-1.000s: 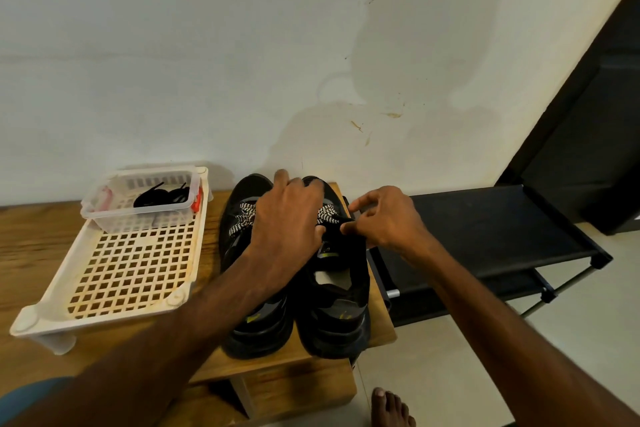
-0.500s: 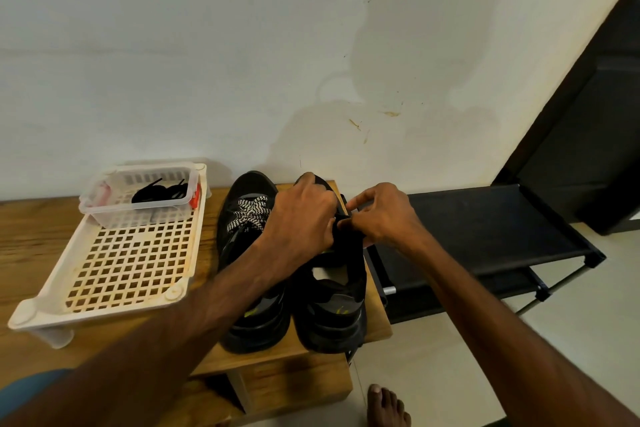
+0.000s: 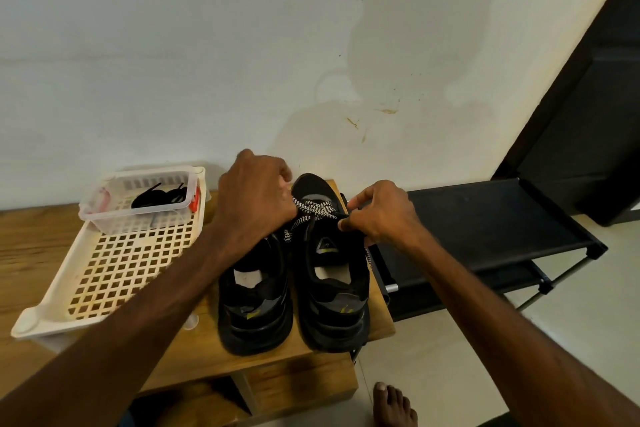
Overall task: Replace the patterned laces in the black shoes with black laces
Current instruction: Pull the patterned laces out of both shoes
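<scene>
The patterned lace (image 3: 313,212) crosses the throat of the right shoe (image 3: 334,288), which stands on the wooden bench (image 3: 207,354) with its long axis running from the heel near me to the toe at the wall. The lace lies across that axis, between both hands. My left hand (image 3: 254,199) curls around its left end, and my right hand (image 3: 382,215) pinches its right side. I judge the pull goes sideways. The black laces (image 3: 157,198) lie in the clear tub (image 3: 138,222), well left.

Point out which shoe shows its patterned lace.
The shoe beside the black rack: its lace shows by the right hand. The left hand covers the other shoe's front.
</scene>
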`<state>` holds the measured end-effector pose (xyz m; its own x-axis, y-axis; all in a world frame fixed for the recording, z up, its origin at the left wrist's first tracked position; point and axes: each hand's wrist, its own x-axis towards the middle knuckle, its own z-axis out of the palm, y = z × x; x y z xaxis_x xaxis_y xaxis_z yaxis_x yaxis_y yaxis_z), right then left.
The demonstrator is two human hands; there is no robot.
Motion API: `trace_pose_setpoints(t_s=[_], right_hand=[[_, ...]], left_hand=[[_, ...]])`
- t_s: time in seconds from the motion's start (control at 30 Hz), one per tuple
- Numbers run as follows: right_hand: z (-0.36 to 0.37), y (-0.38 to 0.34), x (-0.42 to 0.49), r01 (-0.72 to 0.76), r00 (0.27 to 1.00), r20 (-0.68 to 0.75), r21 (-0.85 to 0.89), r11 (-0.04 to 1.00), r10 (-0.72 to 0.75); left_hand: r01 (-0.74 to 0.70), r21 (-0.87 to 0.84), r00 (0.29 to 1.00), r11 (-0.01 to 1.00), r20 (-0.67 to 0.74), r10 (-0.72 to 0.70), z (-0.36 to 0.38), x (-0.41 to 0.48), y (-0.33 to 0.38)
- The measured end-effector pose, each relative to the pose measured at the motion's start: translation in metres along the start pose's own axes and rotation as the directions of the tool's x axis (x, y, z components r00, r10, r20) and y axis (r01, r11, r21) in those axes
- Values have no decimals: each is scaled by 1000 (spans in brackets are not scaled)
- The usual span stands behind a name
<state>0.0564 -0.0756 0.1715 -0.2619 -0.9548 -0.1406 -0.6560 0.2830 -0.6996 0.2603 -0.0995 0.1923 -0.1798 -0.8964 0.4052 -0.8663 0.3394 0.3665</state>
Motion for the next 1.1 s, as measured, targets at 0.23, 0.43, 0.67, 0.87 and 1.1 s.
trace_pose_setpoints(t_s=[0.23, 0.43, 0.67, 0.87, 1.1], right_hand=[[0, -3, -3, 22, 999, -33, -105, 994, -26], [-1, -4, -6, 44, 999, -24, -121, 992, -47], [3, -5, -5, 16, 998, -54, -103, 995, -22], [4, -7, -6, 13, 999, -32, -64, 998, -15], [4, -8, -8, 23, 999, -36, -92, 996, -26]], left_hand=[[-331, 108, 924, 937, 238, 299, 16, -14, 41], [-334, 142, 932, 932, 194, 305, 19, -11, 42], [-291, 105, 955, 951, 92, 282, 23, -8, 33], [-25, -144, 954, 989, -300, -19, -9, 8, 1], [-31, -123, 991, 992, -137, 14, -2, 1, -4]])
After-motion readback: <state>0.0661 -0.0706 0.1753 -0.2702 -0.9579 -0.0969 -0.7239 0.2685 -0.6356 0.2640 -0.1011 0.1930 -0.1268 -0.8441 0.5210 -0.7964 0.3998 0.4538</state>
